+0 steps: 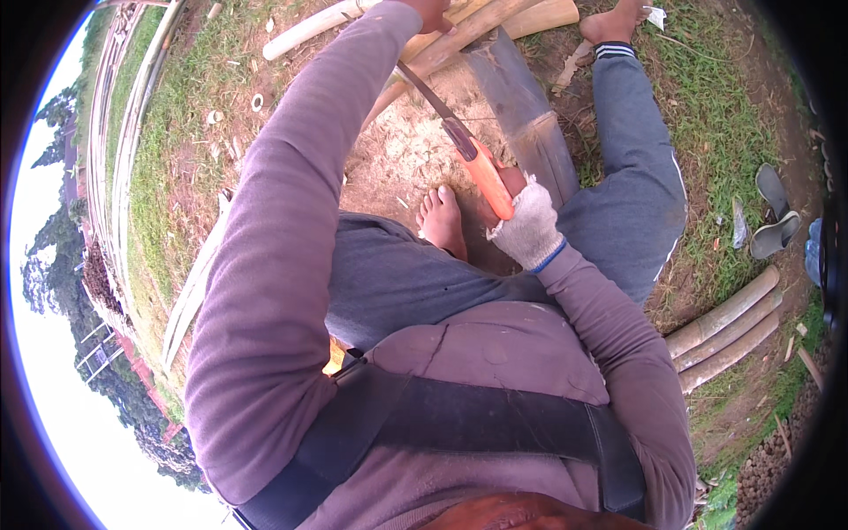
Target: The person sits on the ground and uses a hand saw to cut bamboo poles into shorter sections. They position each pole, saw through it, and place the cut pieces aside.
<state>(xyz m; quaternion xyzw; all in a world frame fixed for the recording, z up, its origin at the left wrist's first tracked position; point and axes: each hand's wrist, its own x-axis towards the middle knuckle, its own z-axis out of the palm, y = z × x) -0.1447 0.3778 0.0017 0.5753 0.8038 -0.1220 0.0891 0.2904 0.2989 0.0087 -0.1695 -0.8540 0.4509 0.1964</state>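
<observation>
My right hand [528,219], in a whitish knitted glove with a blue cuff edge, is wrapped round the orange handle of a hand saw [481,170]. The saw's dark, narrow blade slants up and left, its tip end meeting a tan bamboo pole [481,32]. At the top edge my left hand [430,12], bare and partly cut off by the frame, grips that pole from above. A wide dark bamboo piece [521,97] lies under the poles, pointing toward me. Pale sawdust [402,146] covers the soil beside my bare foot [442,221].
A pale bamboo length [314,28] lies at the upper left. Long poles [141,106] stretch along the far left. On the right are three cut bamboo pieces [729,329] and grey sandals [775,231]. My other leg [632,141] is stretched out beside the dark bamboo.
</observation>
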